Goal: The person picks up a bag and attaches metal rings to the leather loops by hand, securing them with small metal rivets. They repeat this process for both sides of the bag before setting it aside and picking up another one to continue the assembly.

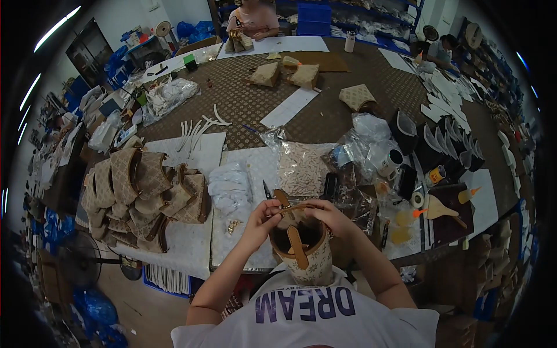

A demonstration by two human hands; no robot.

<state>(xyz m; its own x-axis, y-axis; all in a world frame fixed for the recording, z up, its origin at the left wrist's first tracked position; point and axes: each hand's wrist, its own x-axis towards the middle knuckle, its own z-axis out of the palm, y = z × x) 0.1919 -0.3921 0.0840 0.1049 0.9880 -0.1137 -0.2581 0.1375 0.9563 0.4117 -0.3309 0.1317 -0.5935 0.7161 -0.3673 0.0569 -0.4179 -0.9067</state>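
A cream patterned bucket-shaped bag (318,262) with a dark inside stands upright against my body at the table's front edge. A tan leather tab (297,248) lies across its near rim, and another brown tab (282,197) sticks up at the far side. My left hand (264,222) is closed at the far left of the rim, fingertips pinching a narrow brown leather strap (301,206). On the right, my right hand (335,219) is closed on the same strap, its fingers partly hidden. Small gold metal fittings (234,226) lie left of my left hand.
Stacked patterned bag pieces (145,194) fill the left. Ahead lie a clear bag of small pale pieces (301,168) and a white plastic bundle (229,188). Glue bottles (441,207), a jar (435,175) and black curved parts (444,139) sit right. Across the table is another person (264,20).
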